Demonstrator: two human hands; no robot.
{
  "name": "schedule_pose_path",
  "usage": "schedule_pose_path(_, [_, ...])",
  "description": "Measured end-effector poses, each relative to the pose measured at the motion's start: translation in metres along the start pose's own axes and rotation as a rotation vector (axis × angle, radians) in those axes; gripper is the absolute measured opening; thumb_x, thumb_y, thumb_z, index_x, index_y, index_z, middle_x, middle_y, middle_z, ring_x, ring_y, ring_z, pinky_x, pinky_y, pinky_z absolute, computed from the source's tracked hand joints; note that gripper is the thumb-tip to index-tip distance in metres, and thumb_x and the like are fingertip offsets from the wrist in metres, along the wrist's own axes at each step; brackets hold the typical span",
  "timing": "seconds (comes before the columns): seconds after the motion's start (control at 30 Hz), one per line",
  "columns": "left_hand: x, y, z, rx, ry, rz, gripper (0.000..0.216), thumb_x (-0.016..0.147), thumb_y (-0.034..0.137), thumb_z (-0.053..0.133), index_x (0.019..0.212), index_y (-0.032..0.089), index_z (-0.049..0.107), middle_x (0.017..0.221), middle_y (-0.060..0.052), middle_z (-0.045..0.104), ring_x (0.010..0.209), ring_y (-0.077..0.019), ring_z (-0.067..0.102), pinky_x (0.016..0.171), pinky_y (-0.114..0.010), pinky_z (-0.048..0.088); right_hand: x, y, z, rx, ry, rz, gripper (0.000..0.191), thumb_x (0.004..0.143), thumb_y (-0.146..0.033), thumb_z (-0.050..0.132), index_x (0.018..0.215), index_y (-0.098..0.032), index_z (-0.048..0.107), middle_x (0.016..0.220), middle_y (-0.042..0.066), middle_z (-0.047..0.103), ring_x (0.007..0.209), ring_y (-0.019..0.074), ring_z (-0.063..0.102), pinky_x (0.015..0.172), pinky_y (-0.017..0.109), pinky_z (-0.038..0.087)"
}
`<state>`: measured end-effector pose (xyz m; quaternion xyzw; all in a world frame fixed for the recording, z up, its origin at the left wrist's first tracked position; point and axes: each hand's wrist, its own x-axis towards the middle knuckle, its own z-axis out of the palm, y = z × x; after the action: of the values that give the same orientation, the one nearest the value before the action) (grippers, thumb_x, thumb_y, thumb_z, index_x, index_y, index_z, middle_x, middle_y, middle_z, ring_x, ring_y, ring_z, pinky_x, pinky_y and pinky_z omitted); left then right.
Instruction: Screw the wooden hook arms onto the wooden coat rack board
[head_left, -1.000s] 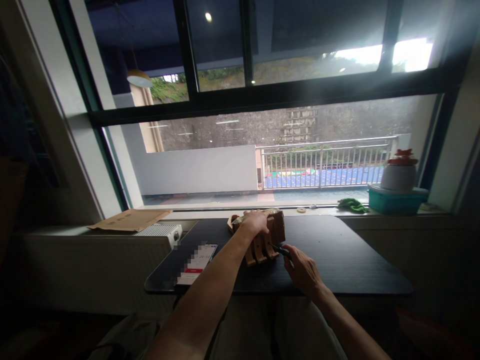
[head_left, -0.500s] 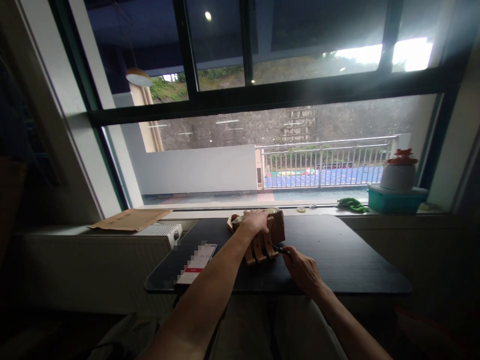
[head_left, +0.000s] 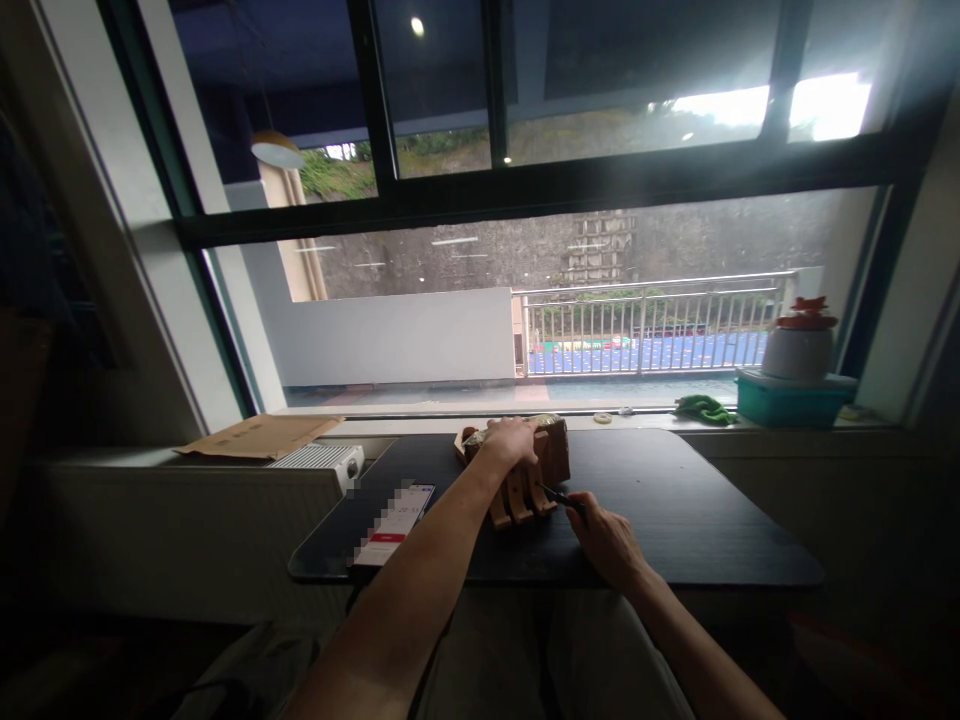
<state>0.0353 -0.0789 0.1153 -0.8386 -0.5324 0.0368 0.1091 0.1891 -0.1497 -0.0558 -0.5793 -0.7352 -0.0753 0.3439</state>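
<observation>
A brown object [head_left: 519, 498] with several curved, finger-like strips at its near side rests on the dark table [head_left: 697, 520]. Its boxy right part [head_left: 556, 455] has a shiny top edge; I cannot make out its kind. My left hand [head_left: 514, 441] lies over the top of it, fingers bent and gripping it from above. Closed around a slim dark tool [head_left: 562, 497] with a black handle is my right hand [head_left: 609, 538]. The tool's thin tip points left, at the rightmost strip; whether it touches is too small to tell.
Left of my forearm a phone [head_left: 396, 522] with a lit screen lies on the table. A brown envelope [head_left: 259, 437] lies by the radiator [head_left: 225, 530]. On the windowsill are a green cloth [head_left: 705, 408], a teal box [head_left: 791, 398] and a white container with an orange top [head_left: 799, 350].
Both hands, the brown object and the tool stay in nearly the same place. The view has shifted very slightly.
</observation>
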Motion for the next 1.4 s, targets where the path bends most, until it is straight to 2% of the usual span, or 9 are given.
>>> schedule_pose_path(0.1, [-0.0002,0.0001,-0.0001,0.002,-0.002,0.0,0.066,0.068,0.043,0.066,0.13,0.029,0.046,0.123,-0.009,0.059,0.107,-0.0293,0.056,0.088,-0.043,0.045,0.0004,-0.0022,-0.0031,-0.008,-0.006,0.001,0.023,0.093,-0.032,0.035,0.101,-0.02,0.052,0.074,0.002,0.07,0.066,0.0197,0.067,0.055,0.027,0.038])
schedule_pose_path(0.3, [-0.0032,0.0008,-0.0014,-0.003,0.002,-0.001,0.066,0.068,0.042,0.066,0.13,0.031,0.045,0.122,-0.008,0.059,0.107,-0.0294,0.056,0.088,-0.043,0.045,0.0007,-0.003,-0.0042,0.011,0.079,-0.116,0.026,0.088,-0.02,0.039,0.111,-0.019,0.05,0.097,0.005,0.068,0.08,0.0185,0.067,0.062,0.026,0.043])
schedule_pose_path(0.53, [-0.003,0.0002,-0.0017,-0.01,0.004,0.004,0.066,0.068,0.042,0.066,0.13,0.03,0.045,0.12,-0.008,0.06,0.107,-0.0298,0.056,0.087,-0.043,0.046,0.0005,0.0002,-0.0011,0.009,0.067,-0.078,0.018,0.092,-0.029,0.041,0.104,-0.023,0.053,0.087,0.001,0.071,0.072,0.0171,0.067,0.057,0.025,0.041])
schedule_pose_path(0.73, [-0.0013,-0.001,0.0004,-0.009,0.004,0.0,0.066,0.068,0.042,0.066,0.129,0.03,0.045,0.121,-0.008,0.059,0.107,-0.0293,0.056,0.087,-0.042,0.045,-0.0002,-0.0004,0.0008,-0.044,0.05,-0.019,0.023,0.093,-0.035,0.037,0.099,-0.021,0.054,0.068,0.001,0.069,0.059,0.0186,0.066,0.05,0.026,0.036])
schedule_pose_path(0.87, [-0.0012,-0.0013,0.0012,-0.009,0.007,0.002,0.066,0.068,0.043,0.066,0.13,0.031,0.045,0.123,-0.008,0.058,0.108,-0.0286,0.055,0.088,-0.042,0.045,0.0001,-0.0031,-0.0034,-0.022,0.056,-0.057,0.02,0.09,-0.028,0.039,0.104,-0.022,0.053,0.08,0.001,0.07,0.069,0.0174,0.067,0.056,0.025,0.039])
schedule_pose_path(1.0, [-0.0015,-0.001,0.001,-0.009,0.006,-0.003,0.066,0.068,0.043,0.066,0.129,0.032,0.045,0.123,-0.006,0.058,0.108,-0.0278,0.055,0.089,-0.041,0.045,0.0004,-0.0024,-0.0044,0.037,0.072,-0.125,0.026,0.086,-0.02,0.039,0.11,-0.02,0.049,0.089,0.003,0.069,0.075,0.0173,0.066,0.062,0.025,0.042])
schedule_pose_path(1.13, [-0.0018,-0.0009,0.0004,-0.007,0.007,-0.001,0.066,0.068,0.042,0.066,0.129,0.031,0.045,0.123,-0.007,0.058,0.108,-0.0281,0.056,0.088,-0.042,0.045,0.0002,-0.0005,-0.0009,0.013,0.044,-0.078,0.02,0.091,-0.027,0.038,0.104,-0.021,0.051,0.086,0.002,0.07,0.07,0.0172,0.066,0.059,0.025,0.041])
schedule_pose_path(1.33, [-0.0026,-0.0001,-0.0005,0.001,0.009,-0.002,0.063,0.069,0.044,0.066,0.128,0.032,0.047,0.121,-0.007,0.059,0.107,-0.0283,0.056,0.087,-0.041,0.046,0.0004,-0.0016,0.0003,-0.029,0.033,-0.014,0.021,0.093,-0.033,0.037,0.099,-0.021,0.053,0.064,0.0,0.068,0.058,0.0188,0.065,0.05,0.026,0.035])
schedule_pose_path(1.4, [-0.0028,0.0001,-0.0006,0.002,0.011,-0.002,0.064,0.069,0.043,0.066,0.128,0.031,0.047,0.121,-0.007,0.06,0.106,-0.0284,0.057,0.087,-0.041,0.046,0.0005,-0.0025,-0.0011,-0.033,0.036,-0.013,0.021,0.092,-0.033,0.037,0.099,-0.021,0.054,0.066,0.0,0.068,0.059,0.0186,0.065,0.05,0.025,0.035])
